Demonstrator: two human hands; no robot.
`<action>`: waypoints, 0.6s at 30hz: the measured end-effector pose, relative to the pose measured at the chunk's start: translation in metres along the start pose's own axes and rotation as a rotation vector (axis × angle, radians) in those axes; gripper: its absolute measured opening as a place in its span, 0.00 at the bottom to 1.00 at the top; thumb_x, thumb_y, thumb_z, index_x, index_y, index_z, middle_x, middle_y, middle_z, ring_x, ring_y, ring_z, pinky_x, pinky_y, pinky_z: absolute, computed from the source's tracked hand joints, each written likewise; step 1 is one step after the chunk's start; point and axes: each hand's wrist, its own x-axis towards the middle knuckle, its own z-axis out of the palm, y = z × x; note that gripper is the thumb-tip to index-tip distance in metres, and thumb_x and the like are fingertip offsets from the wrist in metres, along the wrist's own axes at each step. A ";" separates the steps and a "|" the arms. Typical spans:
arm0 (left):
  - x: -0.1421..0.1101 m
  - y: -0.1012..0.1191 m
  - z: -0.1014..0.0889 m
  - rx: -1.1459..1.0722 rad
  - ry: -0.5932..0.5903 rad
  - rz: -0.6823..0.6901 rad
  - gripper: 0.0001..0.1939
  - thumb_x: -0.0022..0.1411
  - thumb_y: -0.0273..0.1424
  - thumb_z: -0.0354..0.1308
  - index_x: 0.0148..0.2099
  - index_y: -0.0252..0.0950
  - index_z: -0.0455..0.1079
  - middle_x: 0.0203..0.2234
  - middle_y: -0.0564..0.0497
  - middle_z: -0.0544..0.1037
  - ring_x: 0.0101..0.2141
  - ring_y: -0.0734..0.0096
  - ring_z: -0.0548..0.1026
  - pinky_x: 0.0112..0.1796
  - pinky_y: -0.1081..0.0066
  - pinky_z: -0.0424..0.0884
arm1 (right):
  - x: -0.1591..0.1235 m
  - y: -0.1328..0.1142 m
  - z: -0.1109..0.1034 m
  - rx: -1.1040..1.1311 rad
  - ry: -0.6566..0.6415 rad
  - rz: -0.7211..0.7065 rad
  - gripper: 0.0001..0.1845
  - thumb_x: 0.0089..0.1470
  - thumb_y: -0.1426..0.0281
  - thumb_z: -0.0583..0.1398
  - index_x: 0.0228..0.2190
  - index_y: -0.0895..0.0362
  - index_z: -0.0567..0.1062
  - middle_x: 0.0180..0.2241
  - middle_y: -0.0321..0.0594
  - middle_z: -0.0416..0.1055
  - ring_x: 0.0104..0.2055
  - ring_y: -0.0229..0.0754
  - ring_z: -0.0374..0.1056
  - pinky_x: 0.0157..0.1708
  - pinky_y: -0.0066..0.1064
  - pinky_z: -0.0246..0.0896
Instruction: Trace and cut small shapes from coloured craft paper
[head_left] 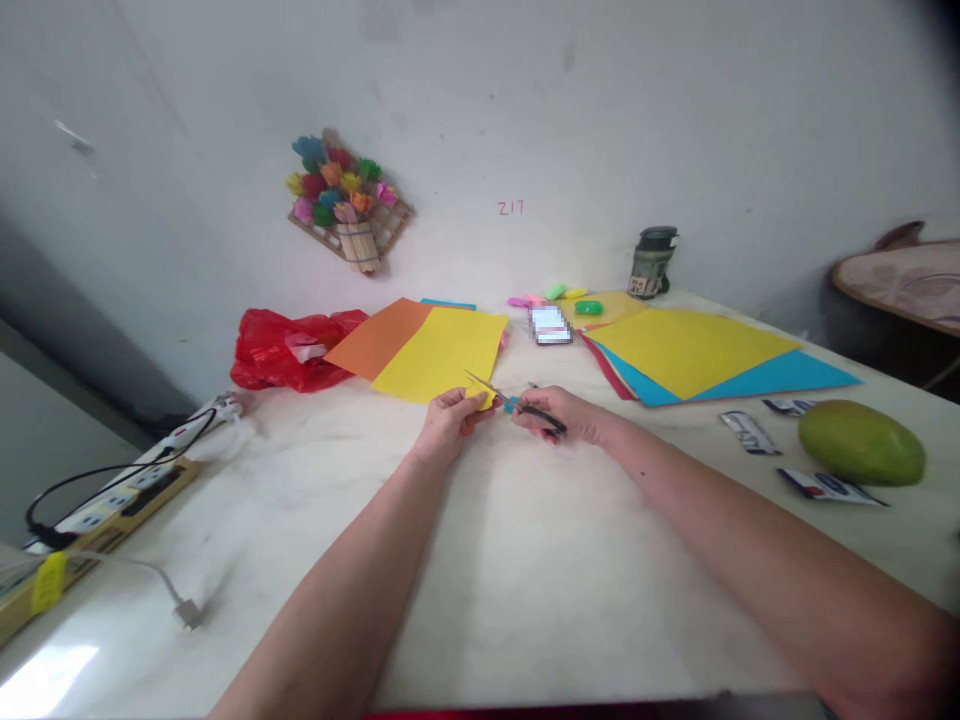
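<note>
My left hand (448, 420) pinches a small piece of yellow paper (481, 398) over the middle of the table. Wrapped round the dark handles of a pair of scissors (541, 414) is my right hand (566, 412). The scissors' blades point left and lie at the small yellow piece; whether they are cutting into it I cannot tell. A speck of blue shows near the scissors' pivot. Just behind my left hand lie a large yellow sheet (450, 350) and an orange sheet (386, 340), partly overlapping.
Yellow sheets (694, 345) and blue sheets (780, 380) lie at right. A phone (550, 324) and a bottle (653, 262) stand or lie at the back. A green mango (861, 443) and small packets (748, 433) sit right. A red plastic bag (274, 350) and a power strip (127, 500) are left.
</note>
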 end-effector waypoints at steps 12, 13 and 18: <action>-0.001 0.001 0.001 -0.030 -0.005 -0.003 0.10 0.44 0.30 0.63 0.23 0.30 0.66 0.25 0.47 0.75 0.33 0.65 0.75 0.34 0.72 0.68 | 0.000 -0.001 0.001 0.029 0.000 -0.015 0.18 0.40 0.57 0.59 0.28 0.59 0.66 0.13 0.27 0.58 0.12 0.28 0.53 0.11 0.20 0.49; -0.001 0.001 0.001 -0.028 -0.001 -0.002 0.10 0.43 0.30 0.63 0.22 0.30 0.66 0.25 0.47 0.75 0.33 0.64 0.75 0.34 0.72 0.68 | 0.000 -0.001 0.000 0.028 0.002 -0.017 0.18 0.40 0.57 0.59 0.28 0.59 0.66 0.13 0.27 0.58 0.12 0.27 0.53 0.11 0.20 0.49; -0.002 0.003 0.003 -0.031 -0.005 -0.011 0.10 0.44 0.31 0.63 0.23 0.30 0.67 0.24 0.47 0.75 0.33 0.64 0.75 0.34 0.72 0.68 | 0.000 -0.001 0.001 0.021 0.009 -0.029 0.18 0.40 0.57 0.59 0.28 0.59 0.66 0.13 0.27 0.58 0.12 0.27 0.53 0.11 0.20 0.49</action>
